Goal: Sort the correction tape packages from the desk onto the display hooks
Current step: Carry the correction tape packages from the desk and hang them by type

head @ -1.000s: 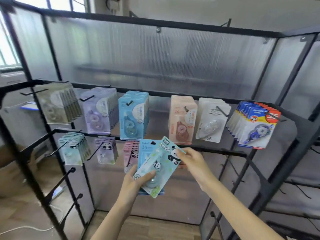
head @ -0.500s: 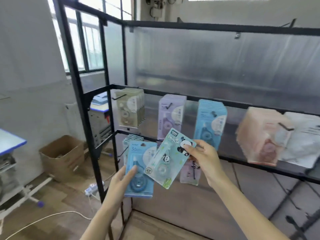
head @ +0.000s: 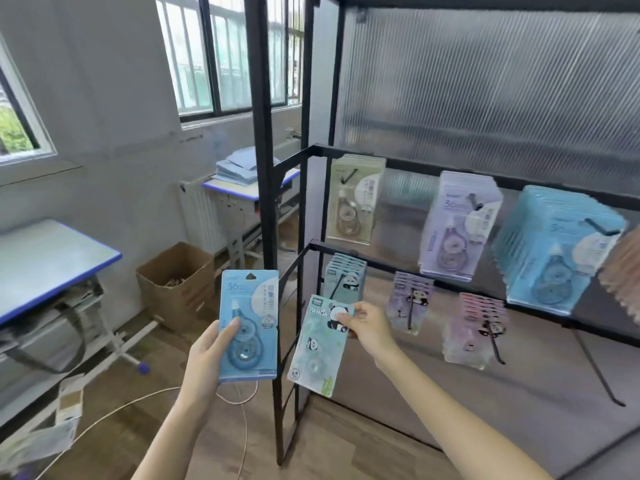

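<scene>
Head view: the blue package [head: 248,323] is up in the left hand [head: 207,358], thumb on its front. Beside it, the right hand [head: 369,329] pinches the panda package [head: 320,344], both near the black rack [head: 265,202].

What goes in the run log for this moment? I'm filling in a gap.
left hand: holds blue package | right hand: pinches panda package | both packages off hooks, near rack

Your left hand [head: 207,355] holds one package [head: 248,323] left of the rack's corner post [head: 263,168] | your right hand [head: 369,329] pinches the panda package [head: 320,344] just right of it (packages apart) | hanging stacks [head: 457,223] behind, desk [head: 45,261] far left.
</scene>
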The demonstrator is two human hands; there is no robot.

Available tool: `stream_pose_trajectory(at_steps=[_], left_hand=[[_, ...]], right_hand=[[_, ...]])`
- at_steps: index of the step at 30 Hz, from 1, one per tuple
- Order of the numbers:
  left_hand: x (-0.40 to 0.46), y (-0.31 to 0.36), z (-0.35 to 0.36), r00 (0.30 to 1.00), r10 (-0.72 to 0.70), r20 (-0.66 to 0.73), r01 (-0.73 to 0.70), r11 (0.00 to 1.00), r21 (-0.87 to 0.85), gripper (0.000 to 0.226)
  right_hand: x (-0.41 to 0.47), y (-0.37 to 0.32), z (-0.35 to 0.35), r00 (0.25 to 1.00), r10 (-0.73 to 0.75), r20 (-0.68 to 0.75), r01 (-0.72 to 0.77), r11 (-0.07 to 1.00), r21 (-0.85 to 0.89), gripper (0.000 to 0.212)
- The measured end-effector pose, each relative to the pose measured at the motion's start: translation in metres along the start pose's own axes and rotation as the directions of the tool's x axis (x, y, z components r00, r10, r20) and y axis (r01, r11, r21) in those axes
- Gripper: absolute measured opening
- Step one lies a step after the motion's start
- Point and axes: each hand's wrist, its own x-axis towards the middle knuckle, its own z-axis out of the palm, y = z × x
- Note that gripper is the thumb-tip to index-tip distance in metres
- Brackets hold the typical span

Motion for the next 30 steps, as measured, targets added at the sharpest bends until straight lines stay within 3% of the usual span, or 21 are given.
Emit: stream_pose_trajectory(at_steps=[13,23,27,30], left_hand=[[0.016,-0.003,0.012,0.998,-0.066,0.021,0.067,0.997,-0.035,0.019],[0.018,0.004,0.036,0.997,-0.066,0.039,0.068,0.996,-0.053,0.019],[0.017,0.005,0.040,0.997,-0.053,0.061,0.057,0.997,-0.050,0.021],[0.015,0.005,0.046,0.994,-0.052,0.093,0.057,0.997,-0.056,0.020]], right_hand=[[0.054,0.017,0.018,0.980,0.039,-0.196,-0.085,0.968,-0.236,0.018],[0.112,0.025,0.014,0.913,0.160,-0.375,-0.229,0.962,-0.146,0.039],[0.115,0.034,0.012,0.888,0.216,-0.405,-0.270,0.959,-0.081,0.036],[0.097,0.034,0.010,0.925,0.182,-0.332,-0.234,0.964,-0.123,0.021]])
